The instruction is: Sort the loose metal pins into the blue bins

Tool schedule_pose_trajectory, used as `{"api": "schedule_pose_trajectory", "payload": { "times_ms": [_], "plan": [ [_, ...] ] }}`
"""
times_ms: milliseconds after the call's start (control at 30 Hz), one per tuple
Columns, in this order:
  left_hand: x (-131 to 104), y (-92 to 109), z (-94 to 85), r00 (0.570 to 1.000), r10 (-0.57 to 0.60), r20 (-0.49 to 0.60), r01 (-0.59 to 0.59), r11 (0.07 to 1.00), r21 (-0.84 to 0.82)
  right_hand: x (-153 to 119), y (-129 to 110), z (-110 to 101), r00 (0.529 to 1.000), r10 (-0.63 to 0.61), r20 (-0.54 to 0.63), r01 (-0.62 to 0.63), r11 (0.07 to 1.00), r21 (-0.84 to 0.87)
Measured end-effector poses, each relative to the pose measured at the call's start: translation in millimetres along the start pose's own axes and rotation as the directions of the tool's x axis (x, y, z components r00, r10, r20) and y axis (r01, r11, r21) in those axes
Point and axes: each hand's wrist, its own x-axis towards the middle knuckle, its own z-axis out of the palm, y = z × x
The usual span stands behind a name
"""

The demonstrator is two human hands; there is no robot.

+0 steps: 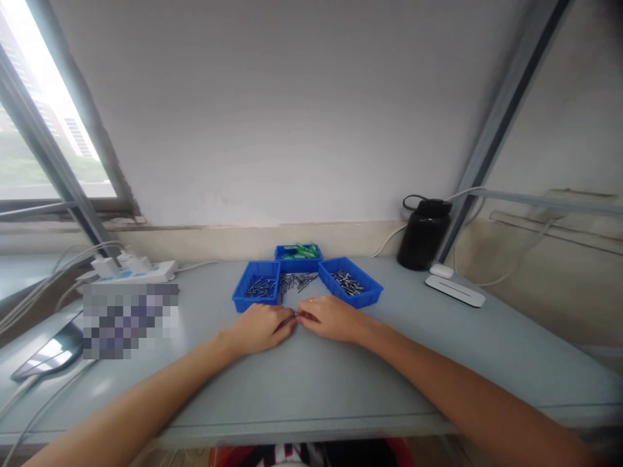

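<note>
at the tabletop [438, 363] middle, toward its far edge: both hands meet fingertip to fingertip.
left hand [260, 327]: grip pinched shut on a small metal part [295, 315], knuckles up, wrist resting on the tabletop.
right hand [331, 318]: grip pinched on the same small metal part from the other side; the two hands touch.
small metal part: held between both grips, just above the tabletop; too small to tell its shape.
loose metal pieces [296, 281]: heap on the bare tabletop just beyond the hands, between the two front trays.
left blue tray [256, 287]: holds metal pieces, partly filled.
right blue tray [350, 282]: holds metal pieces, partly filled.
rear blue tray [298, 257]: holds green pieces, nearest the far edge.
progress, as a judgement: one part in hand, some pieces already lying in the trays, a loose heap left to handle; finished share cannot be told.
far right corner: black bottle [423, 235], white flat device [455, 290].
far left edge: white power strip [134, 271] with plugs and cables.
</note>
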Motion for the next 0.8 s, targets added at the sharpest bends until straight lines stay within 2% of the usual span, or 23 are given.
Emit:
{"api": "schedule_pose_trajectory", "payload": {
  "times_ms": [433, 800],
  "plan": [
    [1.0, -1.6, 1.1, 1.0, -0.007, 0.007, 0.007, 1.0, 0.029, -1.2, 3.2, 0.8, 0.993, -0.111, 0.028, 0.112, 0.993, -0.046],
    [1.8, -1.8, 1.2, 1.0, -0.012, 0.011, 0.012, 1.0, 0.029, -2.4, 0.5, 1.8, 0.99, -0.132, 0.04, 0.133, 0.99, -0.042]
  ]
}}
